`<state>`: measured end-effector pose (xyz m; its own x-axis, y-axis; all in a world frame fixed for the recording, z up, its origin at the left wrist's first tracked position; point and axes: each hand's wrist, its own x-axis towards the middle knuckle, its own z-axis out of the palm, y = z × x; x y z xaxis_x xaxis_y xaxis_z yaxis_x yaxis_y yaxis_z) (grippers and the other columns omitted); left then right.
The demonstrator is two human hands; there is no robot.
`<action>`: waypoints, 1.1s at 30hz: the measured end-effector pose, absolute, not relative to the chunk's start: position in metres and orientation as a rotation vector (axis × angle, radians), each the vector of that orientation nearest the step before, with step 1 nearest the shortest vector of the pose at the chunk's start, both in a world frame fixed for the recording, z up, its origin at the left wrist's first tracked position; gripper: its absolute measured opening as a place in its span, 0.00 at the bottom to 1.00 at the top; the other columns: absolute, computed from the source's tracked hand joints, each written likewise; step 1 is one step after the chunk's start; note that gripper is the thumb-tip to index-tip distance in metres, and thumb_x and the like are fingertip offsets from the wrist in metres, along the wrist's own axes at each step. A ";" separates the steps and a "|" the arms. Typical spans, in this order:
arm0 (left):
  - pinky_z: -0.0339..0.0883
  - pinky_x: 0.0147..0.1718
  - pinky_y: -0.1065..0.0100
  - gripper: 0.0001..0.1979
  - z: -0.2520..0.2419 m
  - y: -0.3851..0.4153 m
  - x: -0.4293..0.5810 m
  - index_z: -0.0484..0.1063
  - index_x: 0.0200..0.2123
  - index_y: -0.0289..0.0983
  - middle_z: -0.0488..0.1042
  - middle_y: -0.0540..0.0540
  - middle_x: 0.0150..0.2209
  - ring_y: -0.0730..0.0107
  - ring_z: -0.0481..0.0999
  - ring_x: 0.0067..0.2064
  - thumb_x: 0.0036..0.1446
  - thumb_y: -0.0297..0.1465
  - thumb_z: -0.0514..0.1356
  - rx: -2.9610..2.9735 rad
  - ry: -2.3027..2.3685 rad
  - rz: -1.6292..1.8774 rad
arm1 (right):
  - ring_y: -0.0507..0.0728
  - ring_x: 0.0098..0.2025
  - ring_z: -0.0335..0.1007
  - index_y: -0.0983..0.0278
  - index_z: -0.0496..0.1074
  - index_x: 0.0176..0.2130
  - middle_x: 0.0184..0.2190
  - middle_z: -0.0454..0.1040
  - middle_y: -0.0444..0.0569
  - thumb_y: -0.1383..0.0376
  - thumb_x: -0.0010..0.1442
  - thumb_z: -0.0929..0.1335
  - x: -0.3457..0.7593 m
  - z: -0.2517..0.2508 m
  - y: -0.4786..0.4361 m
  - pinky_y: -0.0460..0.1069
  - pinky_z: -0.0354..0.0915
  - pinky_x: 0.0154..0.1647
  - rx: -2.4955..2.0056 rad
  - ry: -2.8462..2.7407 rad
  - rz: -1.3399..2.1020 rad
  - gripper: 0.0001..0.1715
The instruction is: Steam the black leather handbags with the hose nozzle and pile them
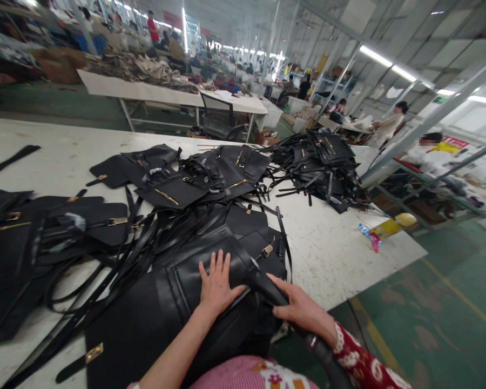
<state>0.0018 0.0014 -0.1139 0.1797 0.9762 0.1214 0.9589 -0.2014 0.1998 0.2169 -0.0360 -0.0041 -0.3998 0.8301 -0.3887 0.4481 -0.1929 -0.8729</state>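
Your left hand lies flat and fully open, fingers spread, palm pressing the front panel of the black bag at the counter's near edge. Your right hand, at 3 o'clock from the left, is curled around a black tube whose tip meets the bag just beside your left thumb. The bag looks soft, pliable and smooth-faced: probably light, but apt to slide and sag. It is best pinned with a flat palm or taken at a stitched edge, away from the gold clasp. Loose straps trail off at 9 o'clock and could snag. A heap of similar bags lies at 1 o'clock on the white counter.
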 end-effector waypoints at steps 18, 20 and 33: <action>0.35 0.58 0.44 0.47 -0.119 -0.048 0.001 0.43 0.61 0.32 0.39 0.35 0.63 0.49 0.37 0.63 0.43 0.47 0.59 2.295 1.723 0.561 | 0.52 0.19 0.64 0.61 0.51 0.60 0.35 0.73 0.46 0.66 0.47 0.67 0.175 -0.018 -0.015 0.46 0.64 0.20 -1.481 -1.679 1.452 0.42; 0.40 0.58 0.47 0.43 -0.118 -0.072 -0.011 0.45 0.60 0.37 0.42 0.40 0.63 0.53 0.40 0.63 0.44 0.45 0.60 2.344 1.548 0.558 | 0.53 0.23 0.66 0.61 0.52 0.60 0.41 0.71 0.47 0.66 0.48 0.67 0.155 -0.009 -0.005 0.47 0.66 0.24 -1.460 -1.759 1.317 0.41; 0.46 0.56 0.47 0.30 -0.149 -0.133 -0.102 0.49 0.60 0.39 0.52 0.41 0.61 0.54 0.48 0.61 0.54 0.33 0.53 2.259 2.035 0.647 | 0.51 0.15 0.64 0.57 0.57 0.56 0.23 0.70 0.39 0.70 0.47 0.68 0.012 -0.027 0.036 0.43 0.63 0.13 -1.143 -2.081 2.025 0.38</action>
<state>-0.1015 -0.1331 -0.1491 0.0565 0.9583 0.2803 0.9443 -0.1425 0.2968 0.0119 0.0365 -0.0275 -0.7313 0.5023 -0.4614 0.4749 -0.1105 -0.8731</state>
